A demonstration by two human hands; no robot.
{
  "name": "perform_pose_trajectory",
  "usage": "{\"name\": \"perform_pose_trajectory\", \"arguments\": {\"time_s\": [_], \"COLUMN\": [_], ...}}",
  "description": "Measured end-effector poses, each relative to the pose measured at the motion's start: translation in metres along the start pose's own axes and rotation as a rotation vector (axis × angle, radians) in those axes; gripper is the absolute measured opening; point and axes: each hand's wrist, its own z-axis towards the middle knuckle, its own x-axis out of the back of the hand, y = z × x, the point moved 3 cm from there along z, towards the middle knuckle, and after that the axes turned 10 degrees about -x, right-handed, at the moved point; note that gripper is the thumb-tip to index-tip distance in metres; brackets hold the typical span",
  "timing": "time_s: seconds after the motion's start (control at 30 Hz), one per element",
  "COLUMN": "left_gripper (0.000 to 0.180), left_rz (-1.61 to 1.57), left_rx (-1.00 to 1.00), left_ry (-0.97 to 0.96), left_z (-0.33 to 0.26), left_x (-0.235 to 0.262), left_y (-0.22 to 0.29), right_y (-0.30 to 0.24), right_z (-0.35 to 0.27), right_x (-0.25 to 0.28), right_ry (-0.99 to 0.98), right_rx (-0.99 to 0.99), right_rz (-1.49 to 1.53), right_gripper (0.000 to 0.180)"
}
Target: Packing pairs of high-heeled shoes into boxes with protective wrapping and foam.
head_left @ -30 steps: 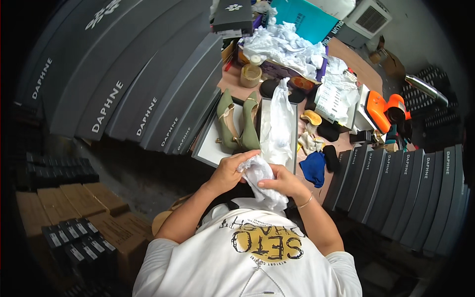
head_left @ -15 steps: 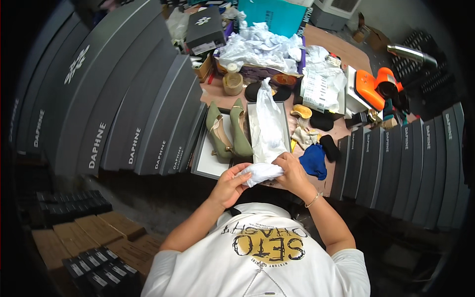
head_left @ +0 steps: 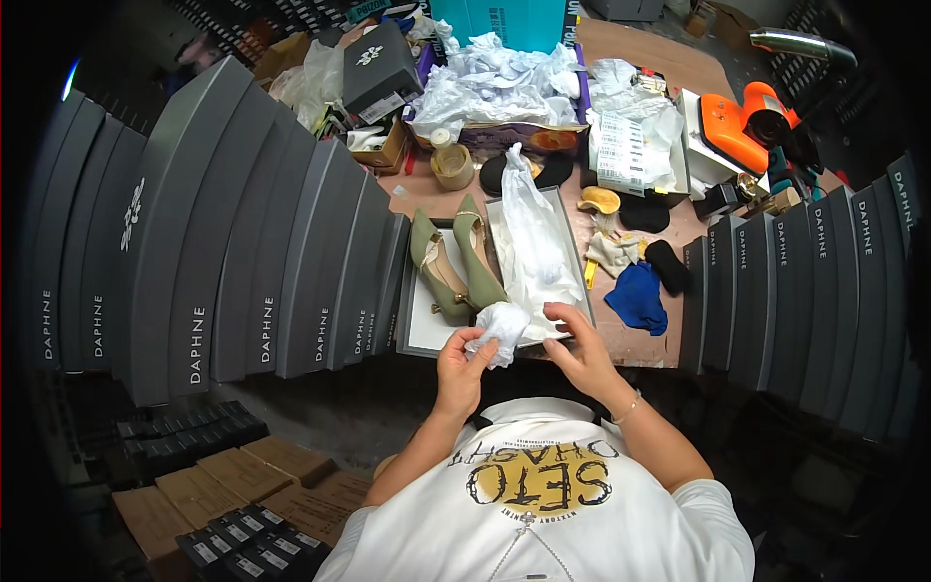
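Observation:
A crumpled wad of white tissue paper (head_left: 504,326) is pinched in my left hand (head_left: 462,367), close to the front edge of an open grey shoebox (head_left: 415,325). My right hand (head_left: 584,355) is apart from the wad, thumb and fingers spread with nothing between them. Two olive green heeled shoes (head_left: 477,254) lie in the box's left part, toes pointing away from me. On the right part rests a long loose sheet of white tissue paper (head_left: 529,242), its near end just beyond my right fingers.
Rows of upright dark grey shoeboxes (head_left: 252,242) flank the table on both sides. Behind stand a jar (head_left: 452,167) and a purple carton of crumpled paper (head_left: 582,97). Right of the box lie a blue cloth (head_left: 636,298) and a sponge (head_left: 598,200). Brown cartons (head_left: 233,475) sit lower left.
My right hand has let go of the tissue wad and opened, moving slightly right. The left hand keeps the wad, now more upright and nearer the shoes. The whole view has shifted a little.

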Motion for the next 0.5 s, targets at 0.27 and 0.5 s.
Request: {"name": "perform_pose_trajectory", "arguments": {"time_s": [0.27, 0.5], "left_gripper": [0.039, 0.074], "left_rz": [-0.025, 0.712], "left_rx": [0.135, -0.059], "left_ry": [-0.339, 0.335], "left_z": [-0.008, 0.115], "left_x": [-0.029, 0.114], "left_y": [0.022, -0.03], "right_y": [-0.011, -0.004], "right_z": [-0.013, -0.059], "right_x": [-0.027, -0.017], "right_ry": [-0.103, -0.423], "right_rx": [0.129, -0.299], "right_rz": [-0.061, -0.34], "right_gripper": [0.066, 0.042]}}
